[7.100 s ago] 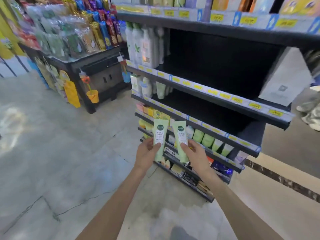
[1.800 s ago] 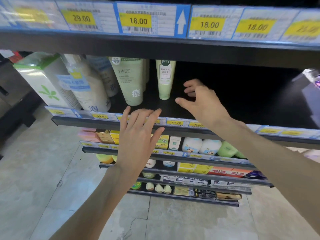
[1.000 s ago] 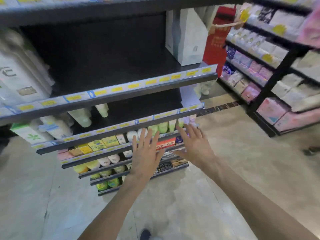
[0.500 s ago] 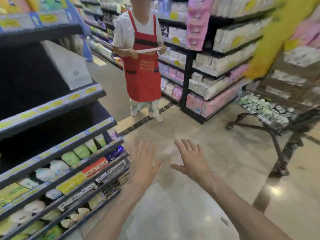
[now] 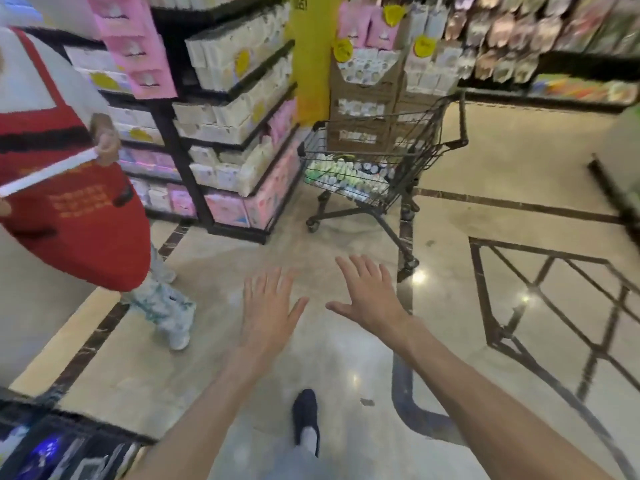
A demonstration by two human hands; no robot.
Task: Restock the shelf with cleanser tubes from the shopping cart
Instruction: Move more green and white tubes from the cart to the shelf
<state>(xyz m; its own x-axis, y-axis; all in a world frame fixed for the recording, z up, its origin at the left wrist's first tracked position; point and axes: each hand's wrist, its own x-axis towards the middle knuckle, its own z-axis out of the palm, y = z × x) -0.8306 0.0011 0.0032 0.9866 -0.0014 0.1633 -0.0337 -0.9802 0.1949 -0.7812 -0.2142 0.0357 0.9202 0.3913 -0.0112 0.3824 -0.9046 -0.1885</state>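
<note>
Fingers of both hands are straight and spread, and they hold nothing. Both palms face down over the pale floor (image 5: pixel 346 368). On the left hand (image 5: pixel 268 311) the thumb points to the right, and on the right hand (image 5: pixel 369 296) the thumb points to the left, so the two thumbs are near each other but do not touch. Both bare forearms reach forward from the lower edge of the view. Below them one dark shoe (image 5: pixel 304 415) stands on the floor.

Ahead of the hands and well apart from them stands the shopping cart (image 5: pixel 429 147), a dark wire cart on wheels. Its basket holds many cleanser tubes (image 5: pixel 341 176), pale green and white, lying in a heap; they are blurred, so single tubes are hard to tell. Behind the cart brown cardboard boxes (image 5: pixel 363 95) are stacked beside a yellow pillar (image 5: pixel 311 64).

At the left a person in a red apron (image 5: pixel 76 220) stands near the hands and holds a white strip (image 5: pixel 48 173). Further back, black shelves (image 5: pixel 239 109) carry white and pink packages. At the lower left corner only the edge of a dark shelf (image 5: pixel 52 448) is seen.
</note>
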